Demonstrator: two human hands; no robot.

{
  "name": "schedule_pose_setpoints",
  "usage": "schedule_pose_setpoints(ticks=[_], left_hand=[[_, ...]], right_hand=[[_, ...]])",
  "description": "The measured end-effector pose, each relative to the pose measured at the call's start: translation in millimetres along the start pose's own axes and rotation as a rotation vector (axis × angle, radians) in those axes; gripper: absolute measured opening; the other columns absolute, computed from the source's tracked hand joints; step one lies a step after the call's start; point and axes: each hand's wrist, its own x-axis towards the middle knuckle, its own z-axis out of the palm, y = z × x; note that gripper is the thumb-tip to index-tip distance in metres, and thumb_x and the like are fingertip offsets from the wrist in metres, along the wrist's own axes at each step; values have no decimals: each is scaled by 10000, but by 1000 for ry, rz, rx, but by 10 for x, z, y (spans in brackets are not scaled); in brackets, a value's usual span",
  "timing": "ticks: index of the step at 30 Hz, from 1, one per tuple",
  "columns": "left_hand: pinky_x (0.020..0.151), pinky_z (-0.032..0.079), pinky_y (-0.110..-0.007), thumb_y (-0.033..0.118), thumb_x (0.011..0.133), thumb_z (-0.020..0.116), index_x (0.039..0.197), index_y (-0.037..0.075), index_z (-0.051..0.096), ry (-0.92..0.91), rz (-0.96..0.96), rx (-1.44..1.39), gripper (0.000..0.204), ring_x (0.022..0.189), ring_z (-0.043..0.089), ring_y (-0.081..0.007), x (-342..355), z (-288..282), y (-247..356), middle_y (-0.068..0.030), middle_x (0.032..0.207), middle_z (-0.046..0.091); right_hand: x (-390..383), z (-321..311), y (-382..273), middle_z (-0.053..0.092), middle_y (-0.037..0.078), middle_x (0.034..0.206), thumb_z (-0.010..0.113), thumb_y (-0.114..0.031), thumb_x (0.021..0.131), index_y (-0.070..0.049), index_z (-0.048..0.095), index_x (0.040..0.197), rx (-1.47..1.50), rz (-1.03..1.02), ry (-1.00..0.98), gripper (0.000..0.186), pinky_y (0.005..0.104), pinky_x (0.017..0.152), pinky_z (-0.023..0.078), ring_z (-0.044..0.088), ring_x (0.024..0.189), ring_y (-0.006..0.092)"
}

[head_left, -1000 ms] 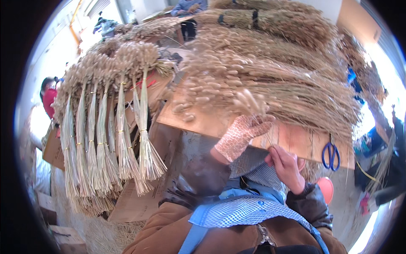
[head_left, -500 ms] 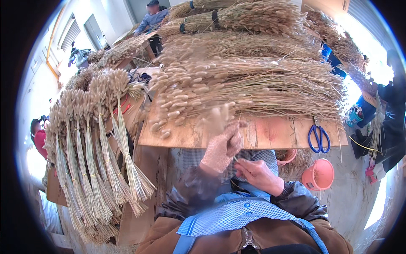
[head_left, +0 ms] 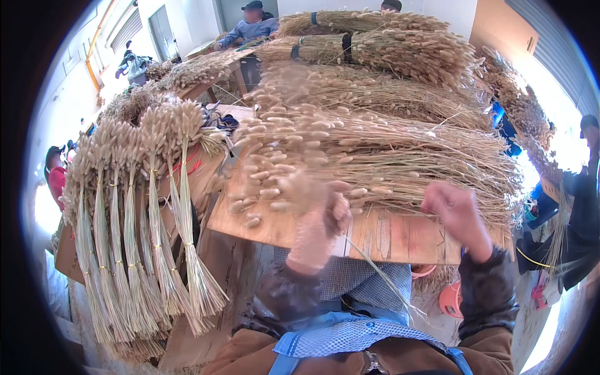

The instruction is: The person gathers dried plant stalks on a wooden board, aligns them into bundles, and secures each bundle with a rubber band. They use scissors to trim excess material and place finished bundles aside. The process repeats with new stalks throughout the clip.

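My left hand [head_left: 322,228], in a pale patterned glove, is closed on a small bunch of grass stems [head_left: 378,272], their fluffy heads blurred above it and stalks slanting down-right. My right hand [head_left: 447,203] is apart from it, at the right edge of the large pile of loose dried grass [head_left: 400,156] on the wooden board [head_left: 406,240]. Its bent fingers are blurred, and I cannot tell whether they hold anything. Tied fluffy-headed bundles [head_left: 156,250] hang in a row at the left.
Bound grass bundles [head_left: 400,53] lie at the back. A co-worker in blue [head_left: 253,28] sits behind a side table; other people are at the left [head_left: 56,175] and right [head_left: 587,181] edges. A pink bucket [head_left: 450,300] stands below the board.
My right hand has left the stems below my left hand and moved up and right over the board. My left hand still grips the bunch. The view has shifted.
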Motion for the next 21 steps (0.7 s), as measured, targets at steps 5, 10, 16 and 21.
schedule_pose_setpoints(ticks=[5, 10, 16, 21], left_hand=[[650, 486, -303, 355, 972, 438, 1077, 32, 573, 145, 114, -98, 365, 718, 529, -172, 164, -239, 98, -41, 819, 556], [436, 322, -224, 326, 984, 413, 1058, 43, 583, 103, 27, -225, 338, 502, 401, -97, 153, -421, 181, 9, 670, 477], [374, 208, -224, 263, 989, 403, 1016, 53, 586, 270, 71, -211, 280, 416, 279, -65, 197, -505, 250, 44, 581, 378], [387, 228, -220, 269, 981, 423, 991, 64, 569, 356, 21, -193, 251, 428, 307, -70, 245, -558, 229, 43, 584, 384]], right_hand=[[1229, 21, 564, 607, 151, 765, 530, -63, 820, 25, 549, 810, -877, -404, 125, 91, 373, 653, 475, 601, 729, 285], [1741, 461, 1208, 588, 172, 764, 561, -39, 720, 7, 556, 808, -1154, -407, 10, 100, 383, 691, 467, 586, 757, 300], [1421, 329, 1027, 541, 141, 760, 558, -39, 713, 17, 535, 865, -1213, -564, -9, 163, 368, 751, 435, 534, 805, 280], [1044, 300, 790, 534, 129, 786, 567, -10, 693, 22, 525, 870, -1367, -358, -310, 185, 371, 736, 430, 525, 795, 271]])
